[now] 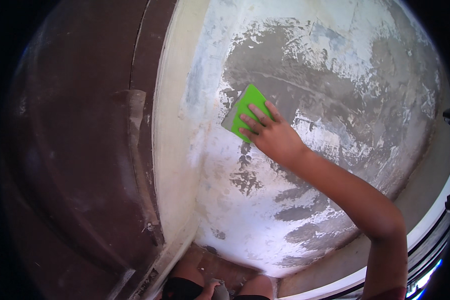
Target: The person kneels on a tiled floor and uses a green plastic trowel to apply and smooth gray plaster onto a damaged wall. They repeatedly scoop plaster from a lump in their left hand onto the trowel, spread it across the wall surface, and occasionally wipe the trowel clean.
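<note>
Right hand spread, gripping scraper | blade upper-left | long axis (tilted) rising rightward

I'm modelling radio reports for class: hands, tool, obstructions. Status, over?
Right hand: holding green spreader against patchy wall. Left hand: low, at grey item, grip unclear. Nothing visibly blocking spreader.

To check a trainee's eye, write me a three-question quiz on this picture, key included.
1. Which hand holds the green scraper at the patchy grey-and-white wall?
2. Fill in: in the picture, the brown door lies to the wall's ____.
3. True or false: the holding fingers lie on the scraper's green part.

Key: 1. The right hand. 2. Left. 3. True.
</note>
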The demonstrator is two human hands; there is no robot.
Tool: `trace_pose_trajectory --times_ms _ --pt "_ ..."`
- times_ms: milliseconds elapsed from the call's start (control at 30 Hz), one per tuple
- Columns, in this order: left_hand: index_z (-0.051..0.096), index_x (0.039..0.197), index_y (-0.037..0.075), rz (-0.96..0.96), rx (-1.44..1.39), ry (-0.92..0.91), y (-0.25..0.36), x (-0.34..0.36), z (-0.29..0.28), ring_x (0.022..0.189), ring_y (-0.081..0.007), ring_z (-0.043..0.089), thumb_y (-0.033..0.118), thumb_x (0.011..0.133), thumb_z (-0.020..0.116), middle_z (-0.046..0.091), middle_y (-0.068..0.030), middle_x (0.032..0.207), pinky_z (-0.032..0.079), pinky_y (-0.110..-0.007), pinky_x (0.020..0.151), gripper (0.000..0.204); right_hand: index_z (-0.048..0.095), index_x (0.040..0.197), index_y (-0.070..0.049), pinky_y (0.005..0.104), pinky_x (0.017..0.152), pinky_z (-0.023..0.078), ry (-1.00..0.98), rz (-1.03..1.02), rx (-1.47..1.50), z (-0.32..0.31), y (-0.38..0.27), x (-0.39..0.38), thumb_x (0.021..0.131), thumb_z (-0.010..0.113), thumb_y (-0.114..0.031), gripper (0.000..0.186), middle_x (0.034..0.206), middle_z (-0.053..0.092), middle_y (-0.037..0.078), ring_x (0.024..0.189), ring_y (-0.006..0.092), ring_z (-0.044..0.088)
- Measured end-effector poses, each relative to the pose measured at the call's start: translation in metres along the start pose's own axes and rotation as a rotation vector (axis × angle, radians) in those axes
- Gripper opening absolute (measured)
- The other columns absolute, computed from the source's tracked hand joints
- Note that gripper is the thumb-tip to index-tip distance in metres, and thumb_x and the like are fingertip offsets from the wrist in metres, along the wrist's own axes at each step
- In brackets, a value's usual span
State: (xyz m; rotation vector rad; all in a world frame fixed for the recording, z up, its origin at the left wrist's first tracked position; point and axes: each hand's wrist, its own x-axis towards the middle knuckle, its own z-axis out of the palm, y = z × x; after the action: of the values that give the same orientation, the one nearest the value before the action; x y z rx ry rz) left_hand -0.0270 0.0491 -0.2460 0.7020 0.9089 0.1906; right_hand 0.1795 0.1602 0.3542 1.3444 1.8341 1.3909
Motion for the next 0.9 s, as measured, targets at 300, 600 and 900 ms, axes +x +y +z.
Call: trace_pose_trajectory --times_ms 300,600,900 --pt "0.067 0.098 0.007 0.016 0.013 -0.003 -0.005 0.000 0.003 0.088 -0.0217 0.063 0.027 0.077 0.065 0.067 -0.0088 0.093 0.049 -0.035 0.083 0.029 0.057 0.134 -0.023 0.0523 0.121 0.016 -0.046 -0.040 -0.045 -0.007 0.005 -0.041 0.089 0.056 -0.019 0.045 0.150 0.045 0.001 0.142 0.0257 0.037" --pt "0.067 0.099 0.007 0.032 0.023 -0.021 -0.006 0.000 0.004 0.088 -0.0213 0.063 0.027 0.077 0.065 0.067 -0.0087 0.092 0.049 -0.035 0.084 0.030 0.058 0.133 -0.024 0.0511 0.122 0.012 -0.055 -0.073 -0.059 -0.010 0.019 -0.080 0.093 0.053 -0.021 0.040 0.150 0.046 0.000 0.143 0.0234 0.036" --pt "0.067 0.100 0.007 0.057 0.001 -0.039 -0.014 0.001 0.003 0.088 -0.0209 0.063 0.027 0.077 0.066 0.066 -0.0085 0.092 0.049 -0.035 0.084 0.031 0.064 0.125 -0.025 0.0482 0.122 0.019 -0.036 -0.063 -0.050 -0.025 0.028 -0.116 0.084 0.058 -0.019 0.042 0.144 0.050 -0.002 0.139 0.0216 0.040"
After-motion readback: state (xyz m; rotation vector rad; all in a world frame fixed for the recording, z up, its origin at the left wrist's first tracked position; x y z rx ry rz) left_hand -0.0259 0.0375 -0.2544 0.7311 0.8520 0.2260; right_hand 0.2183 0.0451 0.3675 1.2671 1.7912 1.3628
